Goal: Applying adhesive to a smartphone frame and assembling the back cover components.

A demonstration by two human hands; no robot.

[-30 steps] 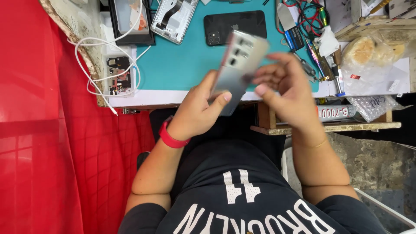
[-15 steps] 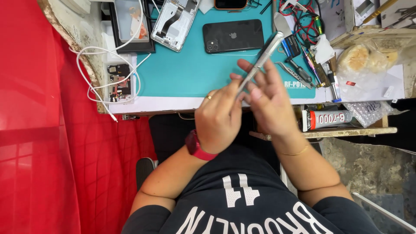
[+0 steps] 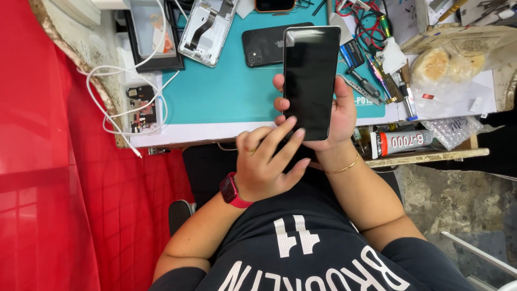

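Note:
My right hand [image 3: 340, 116], with a thin gold bracelet on the wrist, holds a smartphone [image 3: 309, 75] upright above the desk edge, its dark screen facing me. My left hand [image 3: 266, 164], with a red watch on the wrist, is below it, and its fingertips rest on the lower left corner of the screen. Under the phone lies a teal work mat [image 3: 215, 91].
On the mat lie a black phone [image 3: 264, 49] back up and an opened phone frame [image 3: 207, 27]. A white cable [image 3: 126, 102] loops at the left edge. Hand tools [image 3: 371, 81], a glue tube [image 3: 404, 143] and a plastic bag [image 3: 447, 64] sit to the right. Red cloth [image 3: 54, 161] hangs at the left.
The phone has been turned over between both hands: its silver back faced me, then its edge, and now its dark screen. My left hand moved from its side to its lower corner.

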